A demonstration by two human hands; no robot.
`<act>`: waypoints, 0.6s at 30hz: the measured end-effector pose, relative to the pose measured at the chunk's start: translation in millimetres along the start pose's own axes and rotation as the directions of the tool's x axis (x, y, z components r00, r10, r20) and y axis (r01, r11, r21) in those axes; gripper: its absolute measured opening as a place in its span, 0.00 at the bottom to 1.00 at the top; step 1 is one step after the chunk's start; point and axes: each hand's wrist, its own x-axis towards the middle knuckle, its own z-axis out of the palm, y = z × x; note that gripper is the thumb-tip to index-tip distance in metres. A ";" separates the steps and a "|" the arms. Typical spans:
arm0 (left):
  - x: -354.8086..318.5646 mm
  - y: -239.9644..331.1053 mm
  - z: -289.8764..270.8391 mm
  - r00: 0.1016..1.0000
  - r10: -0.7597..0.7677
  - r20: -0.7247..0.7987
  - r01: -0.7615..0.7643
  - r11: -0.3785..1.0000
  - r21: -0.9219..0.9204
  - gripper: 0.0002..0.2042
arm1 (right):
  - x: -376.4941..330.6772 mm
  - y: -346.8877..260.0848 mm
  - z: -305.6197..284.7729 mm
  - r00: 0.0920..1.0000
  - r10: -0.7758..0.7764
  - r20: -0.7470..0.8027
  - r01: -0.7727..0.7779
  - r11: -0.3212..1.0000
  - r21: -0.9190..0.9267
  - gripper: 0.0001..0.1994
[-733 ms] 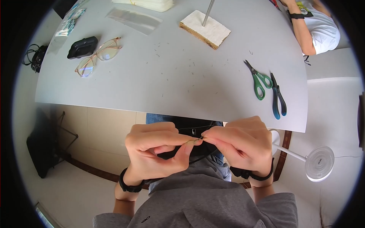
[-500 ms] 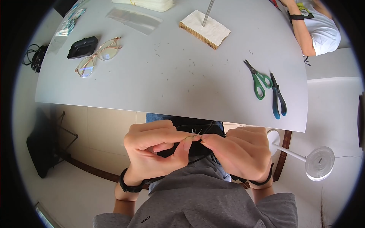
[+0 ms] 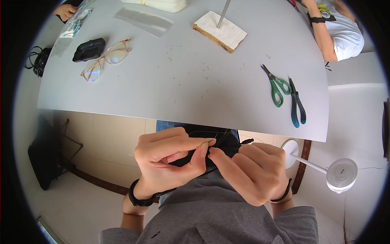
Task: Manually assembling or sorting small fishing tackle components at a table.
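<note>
Above my lap, my left hand [image 3: 170, 154] pinches a thin, stiff-looking strand [image 3: 210, 141] between thumb and forefinger. Its pale end sticks up past the fingertips; whether it is wire, line or a hook's shank is too small to tell. My right hand [image 3: 254, 168] is closed just beside it, thumb tip and curled forefinger pressed together. What these fingers hold is hidden. A fine, line-like thread arcs over the dark cloth behind both hands. On the table ahead lie green-handled scissors [image 3: 277, 87] and pliers [image 3: 297, 103] with dark blue handles.
Short clippings dot the grey table [image 3: 142, 91], with a small hook [image 3: 268, 56] near the scissors. Glasses [image 3: 97, 67], a black tray [image 3: 88, 49], clear plastic sleeves [image 3: 144, 22] and a block with a rod [image 3: 221, 32] lie farther off. Another person's arm [image 3: 323, 34] rests far right.
My right hand has drawn slightly down and back from my left fingertips, opening a small gap. Another person's hand has appeared at the table's far left corner.
</note>
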 end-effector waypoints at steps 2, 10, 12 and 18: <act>-0.4 0.1 -0.8 1.000 -0.007 -0.010 0.007 1.000 0.004 0.12 | 1.7 -1.1 -2.2 1.000 0.005 0.017 -0.006 1.000 0.013 0.22; -0.4 0.6 1.0 1.000 -0.008 -0.030 0.007 0.999 -0.037 0.11 | 0.3 3.7 -1.0 1.000 0.023 0.017 -0.024 0.998 0.063 0.12; -0.8 1.0 0.5 0.999 -0.013 -0.038 0.012 0.999 -0.038 0.11 | -0.3 3.9 1.3 0.998 0.050 -0.035 -0.047 0.996 0.080 0.13; -0.9 0.1 1.4 0.998 -0.020 -0.064 0.020 1.000 -0.001 0.11 | -2.5 3.6 5.3 0.997 0.059 -0.040 -0.056 0.995 0.077 0.12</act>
